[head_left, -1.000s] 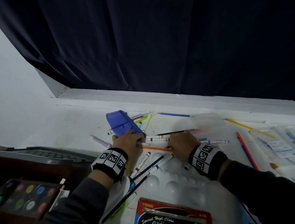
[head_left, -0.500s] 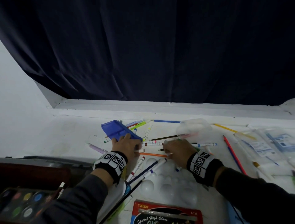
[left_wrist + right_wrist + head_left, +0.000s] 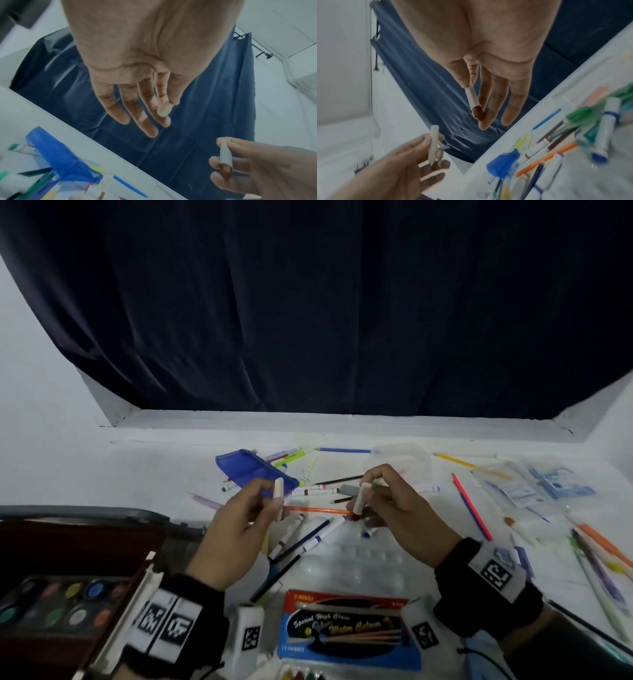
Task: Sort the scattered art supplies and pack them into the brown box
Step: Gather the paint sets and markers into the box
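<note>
Both hands are raised above the white table, apart from each other, each pinching one white piece. The left hand holds a white marker cap upright between thumb and forefinger, its other fingers loosely extended. The right hand pinches a white marker with a dark red-brown tip pointing down.

Containers: a blue plastic case lies open and tilted on the table beyond the left hand, with markers and pencils scattered around and beneath it; whether anything lies inside cannot be told. A clear plastic container sits beyond the right hand, its contents indistinct. At lower left, the brown box holds a watercolour palette of round paint pans. A blue-and-red watercolour box lies closed at the near edge, with a white mixing palette just beyond it. Clear packets lie at the right.
</note>
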{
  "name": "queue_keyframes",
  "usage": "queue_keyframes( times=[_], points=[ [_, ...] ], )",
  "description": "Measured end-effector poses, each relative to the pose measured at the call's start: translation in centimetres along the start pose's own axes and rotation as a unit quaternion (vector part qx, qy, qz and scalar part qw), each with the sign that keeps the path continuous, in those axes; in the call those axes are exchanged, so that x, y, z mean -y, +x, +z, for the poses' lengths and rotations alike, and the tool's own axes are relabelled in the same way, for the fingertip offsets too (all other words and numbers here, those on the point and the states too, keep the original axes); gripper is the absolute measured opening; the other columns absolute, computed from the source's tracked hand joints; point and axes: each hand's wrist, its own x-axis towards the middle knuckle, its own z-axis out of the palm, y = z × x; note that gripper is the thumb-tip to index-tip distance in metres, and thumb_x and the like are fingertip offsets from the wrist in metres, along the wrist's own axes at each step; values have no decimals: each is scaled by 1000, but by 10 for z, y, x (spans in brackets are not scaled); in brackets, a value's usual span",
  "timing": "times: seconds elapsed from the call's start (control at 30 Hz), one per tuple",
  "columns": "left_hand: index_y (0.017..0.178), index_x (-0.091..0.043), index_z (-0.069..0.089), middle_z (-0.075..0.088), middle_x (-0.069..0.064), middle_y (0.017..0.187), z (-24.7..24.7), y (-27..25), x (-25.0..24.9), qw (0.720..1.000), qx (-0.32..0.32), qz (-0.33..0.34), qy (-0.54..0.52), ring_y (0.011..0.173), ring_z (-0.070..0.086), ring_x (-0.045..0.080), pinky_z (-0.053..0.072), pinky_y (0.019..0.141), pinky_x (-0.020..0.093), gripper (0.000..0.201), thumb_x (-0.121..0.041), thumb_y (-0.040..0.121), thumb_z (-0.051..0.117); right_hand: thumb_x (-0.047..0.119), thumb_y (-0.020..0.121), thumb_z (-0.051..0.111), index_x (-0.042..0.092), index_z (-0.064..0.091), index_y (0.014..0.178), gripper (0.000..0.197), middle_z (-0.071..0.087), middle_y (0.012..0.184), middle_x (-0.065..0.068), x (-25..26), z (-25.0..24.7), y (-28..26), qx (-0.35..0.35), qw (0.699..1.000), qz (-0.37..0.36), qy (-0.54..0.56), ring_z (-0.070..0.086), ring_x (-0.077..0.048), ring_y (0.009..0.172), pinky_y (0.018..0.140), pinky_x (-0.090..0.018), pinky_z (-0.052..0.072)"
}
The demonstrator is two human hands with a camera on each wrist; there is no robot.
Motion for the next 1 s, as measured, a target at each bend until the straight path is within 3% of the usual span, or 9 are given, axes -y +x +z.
queue_keyframes(
  times=[0.17,0.33,0.43,0.57,0.63,0.7,0.77,0.9,1.0],
  points=[
    [102,-17,72,50,9,64,-6,-60,-13,996,-33,9,-85,63,49,17,42,65,27,20,-28,96,56,23,104,41,14,47,110,12,70,97,-20,14,24,-66,-13,987,74,142,72,-36,87,80,-51,55],
    [90,-11,73,49,8,60,-4,-103,-7,980,-24,-47,-192,58,40,21,36,57,25,13,-21,84,68,23,102,44,18,54,111,14,67,89,-25,1,45,-116,-77,977,86,178,67,-34,74,71,-38,56],
    [85,-13,74,48,16,64,1,-121,3,978,-17,-79,-191,61,41,20,37,56,20,14,-25,78,75,19,101,50,33,63,115,24,68,89,-19,-14,51,-135,-73,990,95,76,68,-27,71,68,-34,54],
    [85,-16,78,62,11,72,14,-142,6,971,25,-117,-206,67,51,19,41,62,28,17,-30,76,76,12,98,57,41,60,124,40,71,89,1,-28,64,-149,-2,991,135,-23,67,-15,70,62,-19,47],
    [82,-18,79,71,5,78,23,-149,5,973,47,-123,-189,70,61,14,48,67,29,11,-28,78,76,12,95,61,39,66,119,36,70,86,16,-36,71,-155,12,987,130,-93,63,-3,71,64,-14,46],
    [82,-21,79,74,4,82,32,-151,4,977,83,-123,-155,75,67,19,51,72,32,11,-32,80,75,14,91,65,39,74,101,28,65,80,32,-41,76,-159,11,976,125,-176,62,3,76,67,-11,44],
    [83,-25,78,74,2,81,40,-151,5,976,127,-117,-129,76,67,22,52,73,35,12,-37,81,74,14,86,68,39,75,89,26,64,74,29,-43,77,-162,-1,968,139,-210,61,5,79,66,-8,42],
    [84,-30,74,71,-1,73,53,-145,7,981,149,-104,-66,68,66,16,56,69,34,16,-39,75,83,13,84,69,33,75,88,21,65,86,21,-39,79,-160,29,962,142,-233,58,9,88,72,-5,42],
    [84,-26,72,70,-5,72,58,-140,7,983,163,-78,-17,67,66,9,51,63,18,21,-35,73,87,13,85,66,31,74,91,20,61,88,16,-38,81,-154,61,953,124,-271,57,2,87,74,-8,42]
  ],
)
